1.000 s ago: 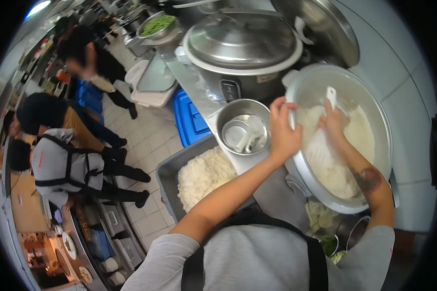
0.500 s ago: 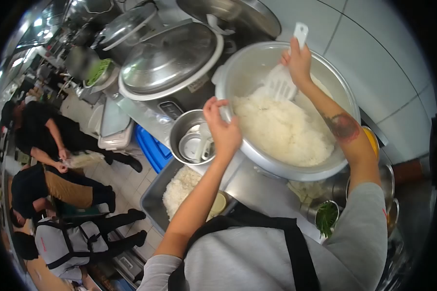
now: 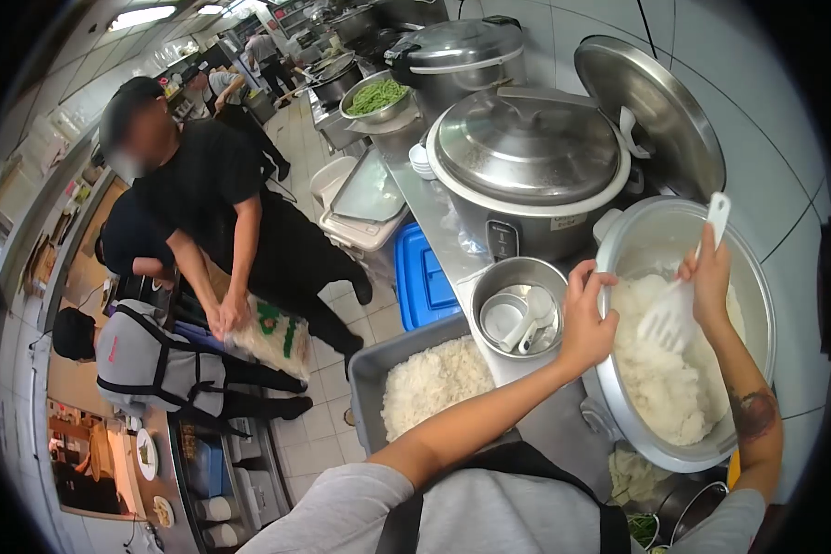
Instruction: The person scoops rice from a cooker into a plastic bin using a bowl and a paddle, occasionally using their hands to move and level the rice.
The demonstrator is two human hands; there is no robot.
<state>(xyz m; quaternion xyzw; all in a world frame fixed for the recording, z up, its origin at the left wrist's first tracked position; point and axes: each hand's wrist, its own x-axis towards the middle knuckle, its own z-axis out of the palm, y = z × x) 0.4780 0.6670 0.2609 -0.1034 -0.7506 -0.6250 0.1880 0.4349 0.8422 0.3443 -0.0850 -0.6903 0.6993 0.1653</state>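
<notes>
A large silver pot [image 3: 769, 305] full of white rice [image 3: 660, 369] stands at the right. My right hand [image 3: 709, 277] is closed on the handle of a white slotted paddle [image 3: 667, 319], whose blade rests in the rice. At the pot's left rim is my left hand [image 3: 589, 319], its fingers curled onto the edge. Close beside that hand sits a steel pot [image 3: 482, 319] with a smaller pan and a white-handled utensil inside. Below it, a grey tub [image 3: 365, 392] holds more rice [image 3: 439, 380].
A lidded rice cooker [image 3: 526, 152] stands behind the steel pot. A blue lid [image 3: 425, 277] lies left of the counter. One person [image 3: 208, 175] in black holds a plastic bag [image 3: 272, 342]; another [image 3: 162, 360] in grey bends nearby. Green beans [image 3: 376, 95] fill a bowl farther back.
The view has swung left, so the pots appear farther right. My left hand still touches the rim, and my right hand still grips the paddle in the rice.
</notes>
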